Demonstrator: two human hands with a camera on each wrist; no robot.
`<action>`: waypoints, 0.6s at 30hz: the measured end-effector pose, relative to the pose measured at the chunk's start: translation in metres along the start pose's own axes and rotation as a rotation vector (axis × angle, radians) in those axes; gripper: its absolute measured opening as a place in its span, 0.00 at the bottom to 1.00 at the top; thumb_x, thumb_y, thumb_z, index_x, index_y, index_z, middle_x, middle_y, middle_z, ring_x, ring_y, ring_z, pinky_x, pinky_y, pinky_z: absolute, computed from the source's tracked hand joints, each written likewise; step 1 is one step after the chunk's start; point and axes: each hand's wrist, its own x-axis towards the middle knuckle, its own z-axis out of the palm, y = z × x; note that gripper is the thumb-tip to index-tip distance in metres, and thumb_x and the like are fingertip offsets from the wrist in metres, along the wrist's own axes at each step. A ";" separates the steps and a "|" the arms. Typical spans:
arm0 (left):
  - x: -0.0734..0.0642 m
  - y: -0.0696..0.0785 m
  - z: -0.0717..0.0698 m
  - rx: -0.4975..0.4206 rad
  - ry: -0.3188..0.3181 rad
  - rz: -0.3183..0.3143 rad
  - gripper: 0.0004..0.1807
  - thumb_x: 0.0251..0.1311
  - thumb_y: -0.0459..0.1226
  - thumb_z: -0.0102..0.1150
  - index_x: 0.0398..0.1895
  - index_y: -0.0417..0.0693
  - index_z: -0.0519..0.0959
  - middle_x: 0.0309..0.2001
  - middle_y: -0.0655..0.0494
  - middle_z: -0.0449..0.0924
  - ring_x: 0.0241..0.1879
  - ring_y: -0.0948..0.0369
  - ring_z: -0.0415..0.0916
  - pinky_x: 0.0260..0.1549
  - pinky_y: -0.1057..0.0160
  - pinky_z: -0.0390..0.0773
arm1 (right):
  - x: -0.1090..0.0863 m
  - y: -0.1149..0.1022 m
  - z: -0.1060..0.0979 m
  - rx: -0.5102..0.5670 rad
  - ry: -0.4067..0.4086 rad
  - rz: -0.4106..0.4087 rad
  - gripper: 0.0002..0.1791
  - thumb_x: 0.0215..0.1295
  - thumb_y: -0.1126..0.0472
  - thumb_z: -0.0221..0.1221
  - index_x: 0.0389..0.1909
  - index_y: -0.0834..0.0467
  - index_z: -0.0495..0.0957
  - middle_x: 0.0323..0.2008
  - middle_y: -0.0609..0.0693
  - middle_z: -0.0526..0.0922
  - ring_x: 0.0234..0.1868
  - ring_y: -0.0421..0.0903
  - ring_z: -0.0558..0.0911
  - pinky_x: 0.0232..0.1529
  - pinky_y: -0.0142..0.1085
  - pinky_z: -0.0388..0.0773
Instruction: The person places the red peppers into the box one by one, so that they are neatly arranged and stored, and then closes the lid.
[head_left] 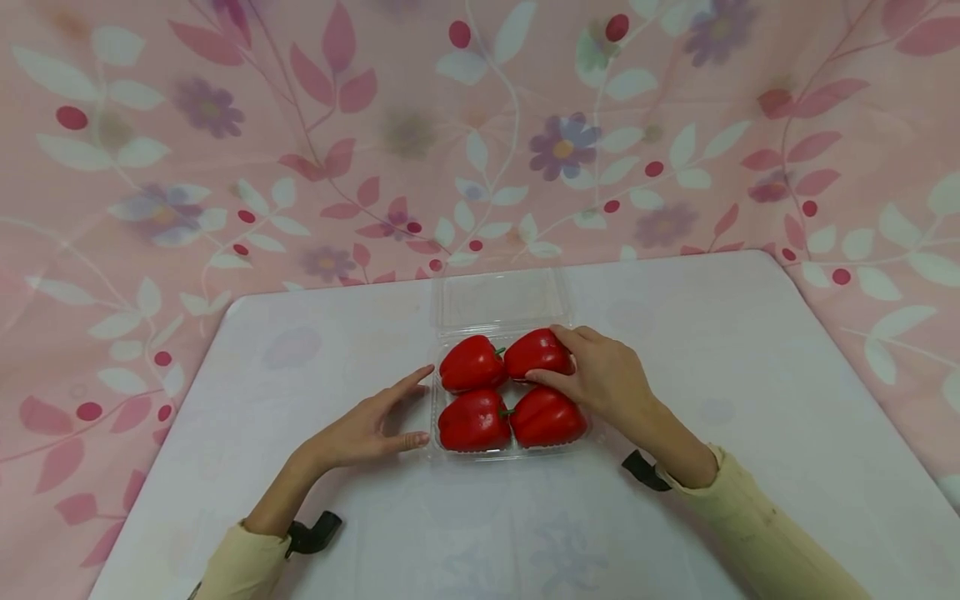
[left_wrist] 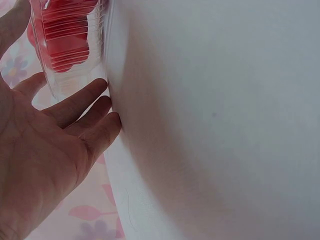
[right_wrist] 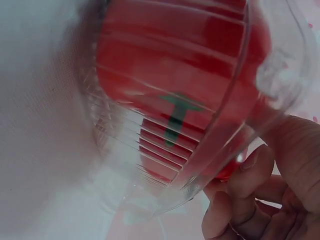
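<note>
Several red bell peppers sit in a clear plastic clamshell container (head_left: 517, 456), laid out in two rows. At the far right of it, my right hand (head_left: 607, 379) holds one bell pepper (head_left: 534, 354), fingers over its far side and thumb along its near side. My left hand (head_left: 363, 429) is at the container's left wall, thumb and fingers spread, holding nothing. In the left wrist view its fingertips (left_wrist: 114, 120) are close to the table beside the container. Through the ribbed wall, the right wrist view shows a pepper's green stem (right_wrist: 175, 120).
The container's clear lid (head_left: 498, 300) lies folded back behind it. Under everything is a table with a white cloth (head_left: 360, 533). A pink floral cloth (head_left: 420, 125) hangs behind the table and down its sides. Dark straps (head_left: 313, 533) sit at both wrists.
</note>
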 end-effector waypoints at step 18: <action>-0.001 0.001 0.000 -0.008 -0.002 -0.008 0.49 0.57 0.56 0.66 0.78 0.73 0.48 0.71 0.58 0.64 0.70 0.55 0.60 0.62 0.36 0.62 | 0.004 0.005 0.006 0.025 -0.133 0.089 0.34 0.57 0.40 0.68 0.56 0.60 0.79 0.35 0.52 0.83 0.32 0.47 0.80 0.29 0.38 0.79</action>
